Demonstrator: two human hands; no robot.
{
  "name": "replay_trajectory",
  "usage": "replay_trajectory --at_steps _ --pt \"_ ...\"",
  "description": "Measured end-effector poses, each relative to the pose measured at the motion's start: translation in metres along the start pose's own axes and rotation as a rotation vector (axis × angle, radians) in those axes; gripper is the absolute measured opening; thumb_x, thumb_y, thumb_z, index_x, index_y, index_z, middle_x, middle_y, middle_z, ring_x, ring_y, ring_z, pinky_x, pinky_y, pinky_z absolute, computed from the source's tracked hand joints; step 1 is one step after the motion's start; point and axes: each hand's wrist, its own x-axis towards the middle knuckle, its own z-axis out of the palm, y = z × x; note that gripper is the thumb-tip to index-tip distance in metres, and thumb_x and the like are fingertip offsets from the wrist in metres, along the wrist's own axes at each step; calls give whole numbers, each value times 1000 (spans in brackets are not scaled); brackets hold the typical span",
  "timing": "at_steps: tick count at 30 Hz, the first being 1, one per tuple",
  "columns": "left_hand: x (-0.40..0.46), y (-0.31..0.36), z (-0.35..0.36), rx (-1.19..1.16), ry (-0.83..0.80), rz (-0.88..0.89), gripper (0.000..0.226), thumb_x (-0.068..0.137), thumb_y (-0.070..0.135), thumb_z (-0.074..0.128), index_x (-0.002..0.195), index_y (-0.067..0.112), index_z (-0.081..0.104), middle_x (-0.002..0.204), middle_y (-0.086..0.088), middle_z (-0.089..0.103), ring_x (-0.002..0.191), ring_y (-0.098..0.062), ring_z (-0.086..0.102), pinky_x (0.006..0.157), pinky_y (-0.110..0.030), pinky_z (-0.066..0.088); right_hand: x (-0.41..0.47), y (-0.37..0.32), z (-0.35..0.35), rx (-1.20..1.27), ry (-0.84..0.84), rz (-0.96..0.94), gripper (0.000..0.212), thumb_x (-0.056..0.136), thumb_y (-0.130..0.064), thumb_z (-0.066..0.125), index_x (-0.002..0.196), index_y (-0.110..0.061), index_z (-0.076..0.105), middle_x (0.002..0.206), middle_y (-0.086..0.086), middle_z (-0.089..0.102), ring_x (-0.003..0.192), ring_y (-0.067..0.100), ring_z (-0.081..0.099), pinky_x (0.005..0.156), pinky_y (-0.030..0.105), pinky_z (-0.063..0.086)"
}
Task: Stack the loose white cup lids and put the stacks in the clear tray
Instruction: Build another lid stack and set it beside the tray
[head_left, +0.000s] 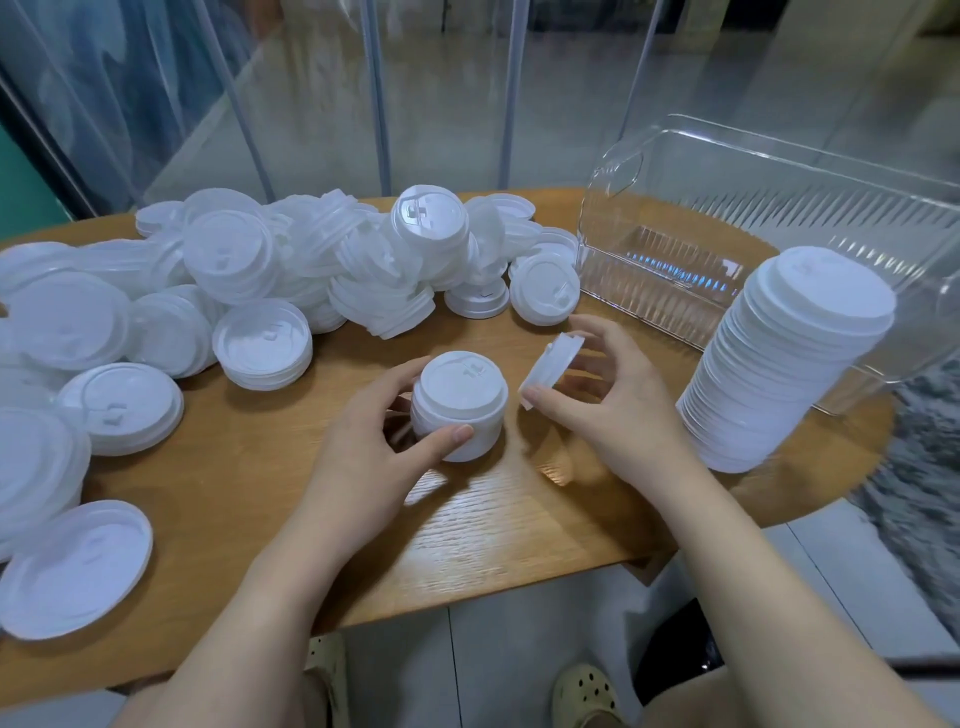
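Note:
My left hand (363, 441) grips a short stack of white lids (460, 405) standing on the wooden table (493, 519), thumb at its front and fingers behind. My right hand (608, 400) pinches a single white lid (551, 366), tilted on edge, just right of that stack and apart from it. A tall leaning stack of lids (784, 364) stands at the right, in front of the clear tray (675, 291). The tray holds no lids that I can see. A big heap of loose lids (311, 260) covers the table's back and left.
More loose lids (78, 566) lie along the left edge, some upside down. The table's curved front edge runs close to my knees and shoes. The tray overhangs the table's right side. Glass panels and curtains stand behind the table.

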Motion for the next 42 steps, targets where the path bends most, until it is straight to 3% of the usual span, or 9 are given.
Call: replay_trajectory --at_steps 5,10,16,20,25,28,35,39,42 --pt "-1 1 0 -11 -7 -6 63 80 39 85 137 44 59 124 26 66 114 1 60 97 -19 48 0 3 -11 -234 -47 42 79 74 -43 89 142 -31 52 130 -17 57 113 -9 53 94 5 41" --pt "-1 2 -1 -9 -20 -16 63 80 42 84 136 48 57 123 27 65 112 4 59 91 -10 45 -2 6 -12 -496 -128 43 83 77 -47 85 147 -21 50 139 -5 56 132 15 47 109 30 36" --pt "-2 4 -1 -34 -15 -16 63 81 37 85 136 46 57 120 30 65 111 7 58 85 0 42 1 6 -8 -587 -150 82 87 76 -56 82 147 -18 47 139 -3 52 133 19 42 113 39 36" --pt "-2 5 -1 -52 -15 -14 60 81 35 86 133 48 58 117 32 65 110 6 59 86 -2 43 2 6 -5 -537 -112 77 81 72 -54 85 139 -19 55 129 -4 56 127 18 47 109 39 39" --pt "-3 8 -1 -82 -12 -15 63 82 26 87 137 37 59 120 25 65 107 8 60 86 -3 44 3 -8 -2 -241 19 10 68 69 -46 90 128 -28 62 121 -12 58 111 5 56 92 17 46" --pt "-2 7 0 -97 -16 -12 62 81 22 87 135 35 60 119 21 66 105 6 60 86 -5 45 -1 -22 8 -65 -17 -26 64 69 -38 92 125 -30 63 122 -13 61 109 -3 58 84 5 45" --pt "-2 5 0 -84 -28 -13 63 82 23 87 138 36 61 120 20 69 105 -3 63 87 -8 46 -3 -34 35 -39 -150 -84 66 67 -41 93 124 -35 61 123 -18 57 115 -3 54 86 7 45" --pt "-2 5 -1 -64 -27 -1 60 82 27 86 136 38 61 120 20 70 104 -4 64 87 -13 50 -3 -32 41 -65 -190 -77 68 67 -41 93 126 -34 60 123 -17 55 116 0 55 90 16 51" --pt "-2 7 -3 -34 -23 -5 58 82 32 84 135 41 61 117 24 69 103 -2 63 86 -13 50 -3 -33 43 -111 -226 -94 64 67 -44 92 119 -42 55 122 -19 53 114 -4 52 92 13 45"
